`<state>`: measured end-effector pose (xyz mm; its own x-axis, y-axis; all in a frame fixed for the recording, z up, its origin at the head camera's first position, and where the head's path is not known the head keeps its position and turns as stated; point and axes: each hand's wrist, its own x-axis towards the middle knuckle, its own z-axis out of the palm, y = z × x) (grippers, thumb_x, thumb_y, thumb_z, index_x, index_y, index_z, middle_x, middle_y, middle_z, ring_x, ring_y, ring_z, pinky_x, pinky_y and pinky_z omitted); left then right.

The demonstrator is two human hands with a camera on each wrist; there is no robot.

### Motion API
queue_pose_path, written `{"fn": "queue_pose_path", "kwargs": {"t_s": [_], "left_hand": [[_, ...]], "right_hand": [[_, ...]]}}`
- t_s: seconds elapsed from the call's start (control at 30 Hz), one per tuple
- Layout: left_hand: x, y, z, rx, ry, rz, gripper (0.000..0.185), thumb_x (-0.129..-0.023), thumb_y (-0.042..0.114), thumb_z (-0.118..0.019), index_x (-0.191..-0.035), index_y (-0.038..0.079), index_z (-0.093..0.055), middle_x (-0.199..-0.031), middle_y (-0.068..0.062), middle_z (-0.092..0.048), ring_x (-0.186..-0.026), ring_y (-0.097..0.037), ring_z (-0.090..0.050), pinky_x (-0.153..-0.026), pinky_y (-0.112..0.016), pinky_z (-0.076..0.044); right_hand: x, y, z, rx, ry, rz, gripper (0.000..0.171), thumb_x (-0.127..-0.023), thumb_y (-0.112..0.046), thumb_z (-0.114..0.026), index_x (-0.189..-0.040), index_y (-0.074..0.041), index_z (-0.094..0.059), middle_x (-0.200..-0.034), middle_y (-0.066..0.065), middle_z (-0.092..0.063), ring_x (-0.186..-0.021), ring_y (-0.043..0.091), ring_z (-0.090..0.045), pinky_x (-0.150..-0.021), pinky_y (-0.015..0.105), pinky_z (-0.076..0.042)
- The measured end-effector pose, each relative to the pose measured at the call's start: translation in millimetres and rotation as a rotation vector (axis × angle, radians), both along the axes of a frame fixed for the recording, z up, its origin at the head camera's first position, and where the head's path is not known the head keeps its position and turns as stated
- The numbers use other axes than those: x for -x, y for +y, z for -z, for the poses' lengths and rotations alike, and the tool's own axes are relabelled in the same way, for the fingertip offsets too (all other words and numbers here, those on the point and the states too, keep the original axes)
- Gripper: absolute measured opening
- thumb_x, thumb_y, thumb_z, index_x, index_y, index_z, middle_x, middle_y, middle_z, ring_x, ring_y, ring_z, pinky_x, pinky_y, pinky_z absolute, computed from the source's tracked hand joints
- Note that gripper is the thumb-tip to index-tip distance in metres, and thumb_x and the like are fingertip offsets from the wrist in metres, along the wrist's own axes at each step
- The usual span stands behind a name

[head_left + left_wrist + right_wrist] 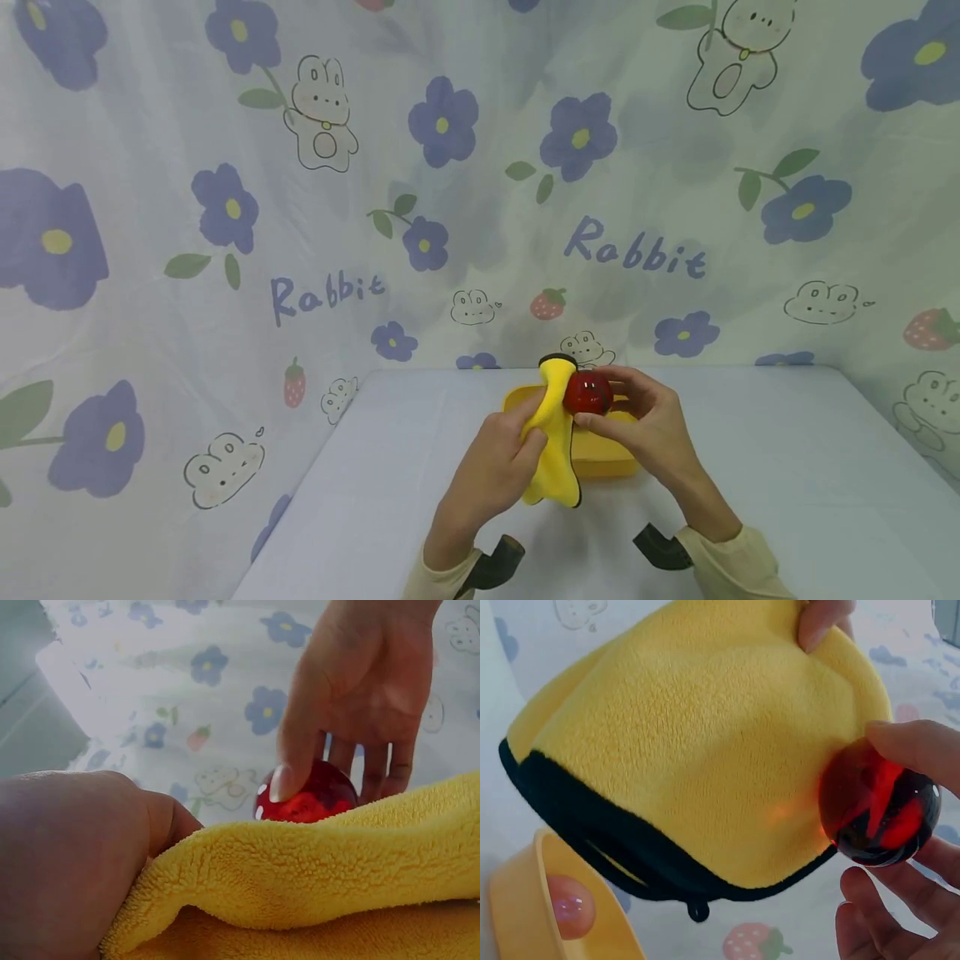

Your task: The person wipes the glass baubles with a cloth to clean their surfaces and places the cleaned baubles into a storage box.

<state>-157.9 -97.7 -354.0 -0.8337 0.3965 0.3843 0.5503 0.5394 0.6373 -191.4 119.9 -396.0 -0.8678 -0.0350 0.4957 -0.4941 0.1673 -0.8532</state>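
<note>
My right hand [637,421] pinches a glossy red ball [588,392] between thumb and fingers, above a yellow tray [607,462] on the table. In the right wrist view the red ball [877,814] touches a yellow cloth [697,757] with a black edge. My left hand [498,467] grips that yellow cloth [555,437] and holds it against the ball's left side. From the left wrist the cloth [315,877] fills the foreground, and the ball [307,796] sits behind it under my right hand's fingers [360,690]. A pink ball [568,906] lies inside the yellow tray [517,915].
The pale table [787,467] stands against a fabric backdrop [300,208] printed with blue flowers, rabbits and strawberries. Its left edge runs diagonally near my left forearm. Dark wrist mounts [495,562] sit at both sleeves.
</note>
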Motion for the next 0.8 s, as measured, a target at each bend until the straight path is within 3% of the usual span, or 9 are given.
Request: {"fn": "queue_pose_path", "kwargs": {"t_s": [0.23,0.5,0.6,0.8], "left_hand": [[-6.6,-1,-2.7,0.02,0.044,-0.034,0.053,-0.096,0.007,-0.046,-0.148,0.007,-0.055,-0.077,-0.001,-0.06,-0.055,-0.002,-0.05,-0.055,-0.02,-0.051],[-7.7,2,-2.9,0.009,0.105,-0.037,0.055,-0.095,0.003,-0.049,-0.149,0.009,-0.055,-0.068,0.004,-0.047,-0.051,-0.002,-0.04,-0.053,-0.018,-0.047],[-7.3,3,-2.5,0.014,0.128,-0.038,0.055,-0.095,0.003,-0.049,-0.149,0.009,-0.055,-0.071,0.002,-0.049,-0.052,-0.001,-0.039,-0.053,-0.017,-0.046],[-5.2,3,-1.0,0.021,0.183,-0.045,0.052,-0.094,0.002,-0.05,-0.145,0.009,-0.059,-0.088,-0.003,-0.067,-0.055,-0.001,-0.037,-0.053,-0.017,-0.043]], "right_hand": [[2.2,0,1.7,-0.062,-0.063,-0.002,0.055,-0.08,-0.018,-0.088,-0.13,-0.014,-0.067,-0.126,0.009,-0.07,-0.095,0.014,-0.072,-0.083,0.029,-0.062],[1.1,-2,3.0,-0.072,-0.082,-0.021,0.053,-0.077,-0.015,-0.089,-0.125,-0.012,-0.067,-0.117,0.011,-0.073,-0.09,0.015,-0.074,-0.08,0.026,-0.061],[-0.4,-4,2.5,-0.091,-0.079,-0.031,0.051,-0.076,-0.016,-0.09,-0.122,-0.011,-0.069,-0.111,0.012,-0.074,-0.087,0.015,-0.073,-0.079,0.026,-0.062],[-3.5,-10,3.6,-0.159,-0.017,-0.086,0.05,-0.074,-0.019,-0.092,-0.119,-0.014,-0.07,-0.108,0.006,-0.072,-0.085,0.015,-0.072,-0.081,0.026,-0.061]]}}
